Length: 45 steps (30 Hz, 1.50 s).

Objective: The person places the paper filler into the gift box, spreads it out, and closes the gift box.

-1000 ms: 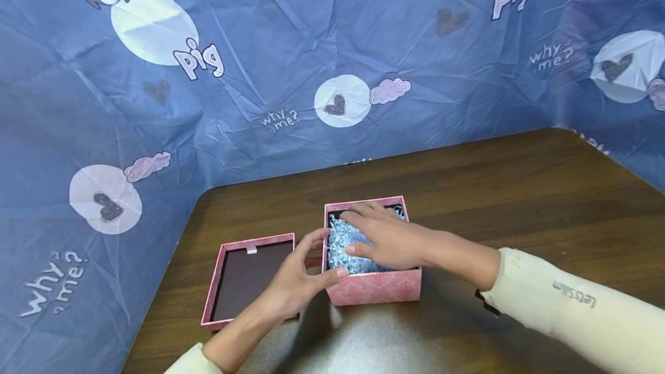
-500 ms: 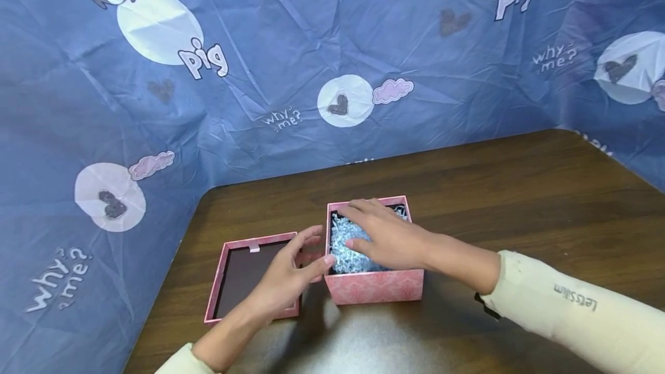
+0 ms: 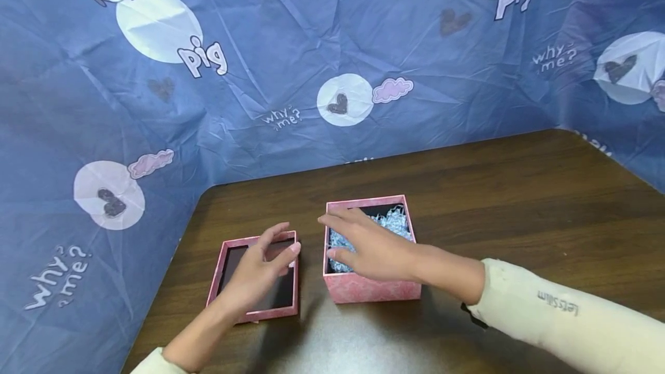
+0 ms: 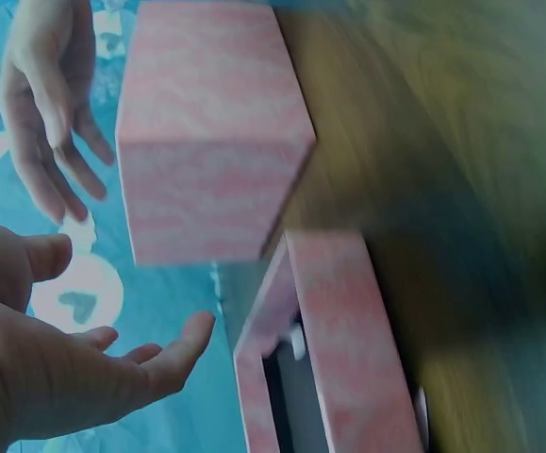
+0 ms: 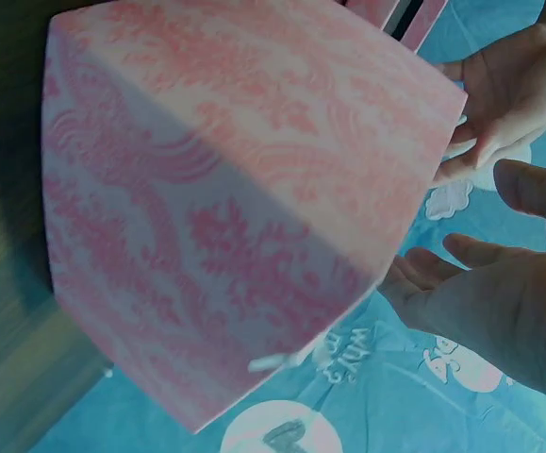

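Note:
A pink patterned box (image 3: 372,289) stands uncovered on the table, filled with blue shredded paper (image 3: 393,221). My right hand (image 3: 371,247) is above the box, palm down with fingers spread toward its left rim, hiding part of the filling. In the right wrist view the box (image 5: 244,189) shows its patterned sides, with the right hand (image 5: 499,293) over its rim. My left hand (image 3: 257,267) hovers over the pink lid (image 3: 275,313), thumb and fingers apart and nothing between them. The lid lies inside up, dark within, left of the box.
The dark wooden table (image 3: 493,201) extends to the right and behind the box. A blue printed cloth (image 3: 260,45) hangs along the table's back and sides. A small white tab (image 4: 298,342) shows inside the lid in the left wrist view.
My left hand has let go of the box's left side and moved left over the lid. The right hand has shifted slightly left, uncovering more paper at the right of the box.

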### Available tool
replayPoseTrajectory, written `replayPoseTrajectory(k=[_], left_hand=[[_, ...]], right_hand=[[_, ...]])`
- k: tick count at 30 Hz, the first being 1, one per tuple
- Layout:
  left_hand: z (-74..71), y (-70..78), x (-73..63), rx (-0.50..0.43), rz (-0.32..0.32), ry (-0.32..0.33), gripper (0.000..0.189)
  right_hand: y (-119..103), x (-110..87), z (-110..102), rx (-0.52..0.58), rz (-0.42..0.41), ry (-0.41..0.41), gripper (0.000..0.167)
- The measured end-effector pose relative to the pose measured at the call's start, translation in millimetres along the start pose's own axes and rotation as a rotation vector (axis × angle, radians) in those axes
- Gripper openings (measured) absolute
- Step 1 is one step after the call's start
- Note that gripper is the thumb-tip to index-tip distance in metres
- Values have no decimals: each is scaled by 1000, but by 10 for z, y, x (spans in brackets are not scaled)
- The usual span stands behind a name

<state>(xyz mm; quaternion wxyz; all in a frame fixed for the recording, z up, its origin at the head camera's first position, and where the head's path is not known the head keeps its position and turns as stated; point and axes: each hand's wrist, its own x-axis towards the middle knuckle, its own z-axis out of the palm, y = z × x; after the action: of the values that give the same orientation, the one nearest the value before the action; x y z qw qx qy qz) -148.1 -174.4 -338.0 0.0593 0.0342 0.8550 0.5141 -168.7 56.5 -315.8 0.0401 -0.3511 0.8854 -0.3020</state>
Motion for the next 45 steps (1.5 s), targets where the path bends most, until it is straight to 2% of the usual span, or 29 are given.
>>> replayPoseTrajectory(k=[4,8,10,12,14,20,24,30,33,37,41,45], left_hand=[[-200,-76,-1,188,37,82,53],[-424,-163,12,384,101,188,52],[-520,-202,24,449,112,228,52],[-599,-234,33,504,96,245,52],[-659,-262,41,548,57,236,55],[-760,-333,67,647,-106,132,70],[-831,-394,75,710,-186,92,76],[-930,-484,78,748,-271,41,82],[-960,-510,78,755,-297,14,84],[-965,-536,72,752,-306,-6,81],[-938,-568,79,661,-320,-17,74],[-924,-585,69,567,-339,-14,70]], right_hand=[[-85,30,51,34,-24,-4,55],[-181,50,130,49,-54,-18,56],[-226,53,180,50,-71,-32,57],[-267,53,230,46,-88,-48,58],[-300,57,274,36,-97,-64,59],[-402,84,389,24,-89,-111,63],[-497,105,517,23,-75,-144,66],[-579,126,735,49,95,-176,80],[-579,165,841,104,195,-139,86],[-574,233,961,245,317,-70,89],[-551,275,1042,412,421,-9,89],[-528,308,1104,570,460,31,88]])
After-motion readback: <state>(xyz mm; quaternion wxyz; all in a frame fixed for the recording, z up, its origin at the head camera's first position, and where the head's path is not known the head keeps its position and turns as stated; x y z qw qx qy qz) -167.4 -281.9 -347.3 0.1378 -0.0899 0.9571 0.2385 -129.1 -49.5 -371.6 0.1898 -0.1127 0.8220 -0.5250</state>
